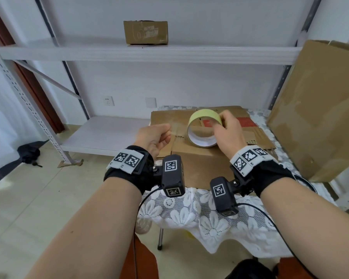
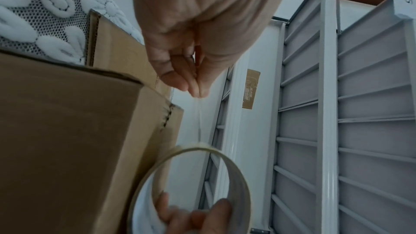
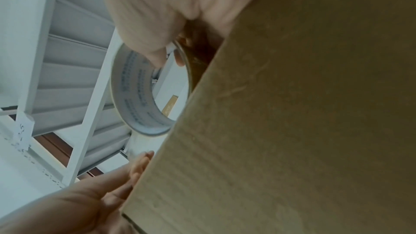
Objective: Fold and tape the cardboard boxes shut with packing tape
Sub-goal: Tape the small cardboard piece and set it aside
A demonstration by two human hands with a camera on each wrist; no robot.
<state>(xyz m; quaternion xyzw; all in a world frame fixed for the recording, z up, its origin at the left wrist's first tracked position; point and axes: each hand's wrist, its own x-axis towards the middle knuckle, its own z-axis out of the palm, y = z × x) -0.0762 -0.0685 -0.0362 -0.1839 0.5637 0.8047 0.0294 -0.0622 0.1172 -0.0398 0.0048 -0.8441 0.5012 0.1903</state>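
Note:
A roll of clear packing tape [image 1: 204, 128] with a pale yellow-green edge stands on its rim above flattened cardboard [image 1: 199, 164] on the table. My right hand [image 1: 227, 127] grips the roll, fingers through its core; the same roll [image 3: 137, 92] shows in the right wrist view. My left hand [image 1: 157, 135] sits just left of the roll and pinches the free end of the tape. In the left wrist view the pinching fingertips [image 2: 198, 90] hold a thin clear strip [image 2: 199, 122] stretched from the roll [image 2: 195, 184]. A tall cardboard box [image 1: 318, 109] stands at the right.
A grey metal shelving rack [image 1: 145, 53] stands behind the table, with a small closed cardboard box [image 1: 146, 32] on its upper shelf. A white lace cloth [image 1: 210, 218] covers the table and hangs over its near edge. A black item [image 1: 26, 154] lies on the tiled floor at left.

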